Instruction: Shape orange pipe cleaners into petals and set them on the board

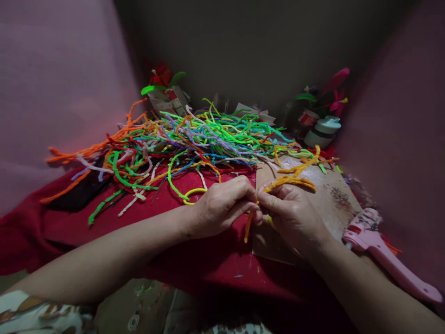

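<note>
Both my hands meet over the front of the red cloth, closed on bent orange-yellow pipe cleaners (295,172). My right hand (295,211) pinches the bundle between thumb and fingers, and its looped ends stick out to the upper right. Close against it, my left hand (227,204) pinches the same pipe cleaners, with one short end hanging below the fingers. The exact spot where the fingertips meet is partly hidden. Just behind my left hand lies a yellow ring (189,195), partly covered by that hand.
A big tangled heap of coloured pipe cleaners (208,134) spreads across the red cloth (167,220). At right lie a stained board (313,204) and a pink glue gun (389,255). A pale-lidded jar (323,132) and pipe-cleaner flowers (162,76) stand at the back, near the walls.
</note>
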`<state>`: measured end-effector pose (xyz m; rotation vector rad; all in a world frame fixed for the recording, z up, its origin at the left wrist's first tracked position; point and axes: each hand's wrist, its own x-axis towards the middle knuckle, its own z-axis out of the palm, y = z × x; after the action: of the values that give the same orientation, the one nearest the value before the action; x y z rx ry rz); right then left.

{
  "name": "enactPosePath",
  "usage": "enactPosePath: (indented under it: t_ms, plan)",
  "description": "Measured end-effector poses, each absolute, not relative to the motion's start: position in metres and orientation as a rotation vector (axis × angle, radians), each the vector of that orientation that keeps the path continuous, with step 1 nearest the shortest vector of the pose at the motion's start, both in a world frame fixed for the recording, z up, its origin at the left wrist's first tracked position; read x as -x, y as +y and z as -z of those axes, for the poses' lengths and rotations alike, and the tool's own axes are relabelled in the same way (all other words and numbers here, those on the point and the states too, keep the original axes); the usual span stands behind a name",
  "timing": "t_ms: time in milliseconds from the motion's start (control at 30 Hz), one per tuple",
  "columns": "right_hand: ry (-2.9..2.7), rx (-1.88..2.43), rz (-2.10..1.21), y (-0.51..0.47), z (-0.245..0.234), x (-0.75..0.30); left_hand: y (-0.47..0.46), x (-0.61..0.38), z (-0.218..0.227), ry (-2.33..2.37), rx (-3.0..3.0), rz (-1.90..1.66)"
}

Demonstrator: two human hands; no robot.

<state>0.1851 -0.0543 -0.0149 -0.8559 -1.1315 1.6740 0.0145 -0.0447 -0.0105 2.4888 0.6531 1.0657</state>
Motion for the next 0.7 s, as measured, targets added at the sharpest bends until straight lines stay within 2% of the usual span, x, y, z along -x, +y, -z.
enactPosePath:
  t_ms: [467,633,700]
  plan:
    - [-0.975,0.866,-1.816,-0.059,0.023,-0.173,-0.055,-0.013,0.010,0.767,-2.769,-0.837]
    - [-0.931,0.981,-1.601,-0.044,0.018,-0.187,-0.060,-0.010,0.004,0.532,-2.870,-0.738]
    - [-0.982,0.967,-1.529,-0.041,0.016,-0.192,-0.053,-0.002,-0.009,0.788,-2.750,-0.899]
